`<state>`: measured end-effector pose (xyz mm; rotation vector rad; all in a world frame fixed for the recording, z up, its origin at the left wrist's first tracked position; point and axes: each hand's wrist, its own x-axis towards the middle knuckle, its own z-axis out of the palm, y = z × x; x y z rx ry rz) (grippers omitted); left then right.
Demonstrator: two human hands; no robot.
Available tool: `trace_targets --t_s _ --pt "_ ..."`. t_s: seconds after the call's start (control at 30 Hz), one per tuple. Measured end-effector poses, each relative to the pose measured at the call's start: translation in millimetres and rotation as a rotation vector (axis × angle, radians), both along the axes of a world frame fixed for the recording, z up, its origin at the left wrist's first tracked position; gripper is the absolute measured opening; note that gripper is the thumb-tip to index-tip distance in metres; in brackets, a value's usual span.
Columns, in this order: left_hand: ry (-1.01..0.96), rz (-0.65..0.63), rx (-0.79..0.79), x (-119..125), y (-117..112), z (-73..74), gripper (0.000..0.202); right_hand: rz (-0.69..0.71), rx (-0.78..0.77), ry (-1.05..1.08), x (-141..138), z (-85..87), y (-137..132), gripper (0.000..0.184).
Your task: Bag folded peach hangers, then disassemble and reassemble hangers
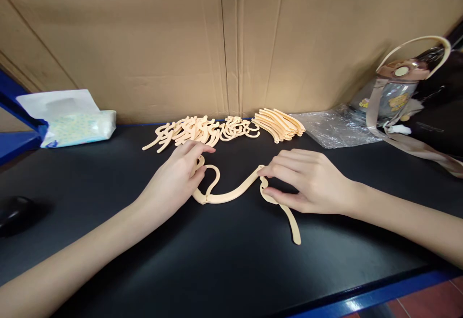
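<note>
My left hand (pixel 178 175) is closed around the left end of a cream plastic hanger piece. Its end with a small hole (pixel 200 160) shows between the thumb and forefinger. A thin curved hook (pixel 216 177) rises beside the thumb, and a long curved arm (pixel 231 196) runs right from there along the black tabletop. At that arm's far end, my right hand (pixel 294 180) pinches a second curved hanger arm (pixel 294 231), whose tail points toward me. Both pieces meet or overlap under the right fingertips; whether they are joined is hidden.
Behind my hands lie loose piles of hooked hanger parts (pixel 197 131), small hooks (pixel 233 129) and long arms (pixel 280 124). A tissue pack (pixel 77 125) is at left, a black mouse (pixel 16 214) nearer. Clear plastic film (pixel 333 127) and a strapped bottle (pixel 396 98) stand at right.
</note>
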<state>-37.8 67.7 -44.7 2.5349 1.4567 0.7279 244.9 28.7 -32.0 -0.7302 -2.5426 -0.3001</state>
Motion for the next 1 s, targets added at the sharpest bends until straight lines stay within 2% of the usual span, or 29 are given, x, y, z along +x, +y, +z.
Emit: trace_targets --t_s 0.1,0.13,0.17,0.27,0.4,0.5,0.7,0.83,1.0 --pt "-0.021 -0.057 -0.038 1 1 0.1 0.036 -0.047 -0.002 -0.091 0 0.2 -2 0.048" --pt "-0.024 -0.080 -0.054 1 1 0.0 0.041 -0.052 -0.020 -0.114 0 -0.1 -1 0.049" --pt "-0.026 -0.104 -0.065 1 1 -0.2 0.046 -0.052 -0.046 -0.130 0 -0.6 -1 0.045" --pt "-0.028 -0.167 -0.077 0 3 -1.9 0.060 -0.022 -0.122 -0.126 1 -2.5 4 0.019" --pt "-0.032 -0.225 -0.100 0 3 -4.8 0.064 0.058 -0.194 -0.065 4 -6.8 11 0.023" --pt "-0.024 -0.240 -0.046 3 -4 -1.9 0.058 0.065 -0.220 -0.022 4 -9.3 13 0.020" --pt "0.193 -0.298 0.108 17 -28 15.3 0.019 0.006 -0.180 -0.043 1 -9.5 11 0.022" --pt "0.311 -0.343 0.191 23 -34 18.1 0.016 0.024 -0.182 -0.038 2 -9.0 12 0.021" --pt "0.329 -0.384 0.118 25 -35 15.1 0.018 0.061 -0.163 0.008 1 -9.8 14 0.019"
